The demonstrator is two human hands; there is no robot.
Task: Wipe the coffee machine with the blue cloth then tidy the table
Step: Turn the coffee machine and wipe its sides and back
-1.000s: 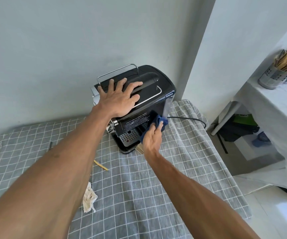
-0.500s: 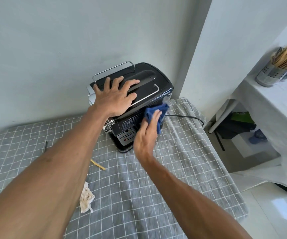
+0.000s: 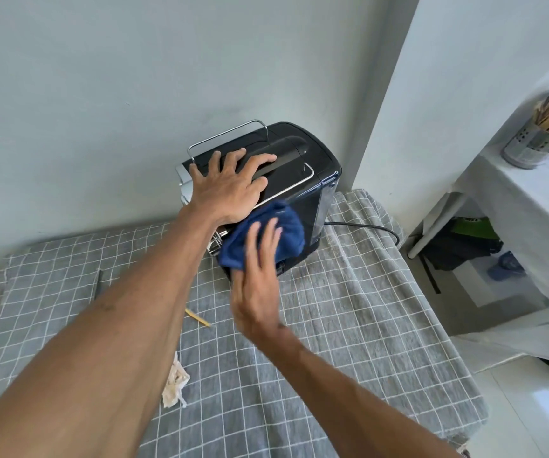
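My left hand lies flat, fingers spread, on top of the black coffee machine at the table's back edge. My right hand, fingers straight, presses the blue cloth against its front.

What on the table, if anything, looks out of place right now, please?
Two bits of litter lie loose on the tablecloth: a crumpled whitish rag or tissue near the front edge, and a thin yellow stick in the middle. Nothing looks spilled or damaged.
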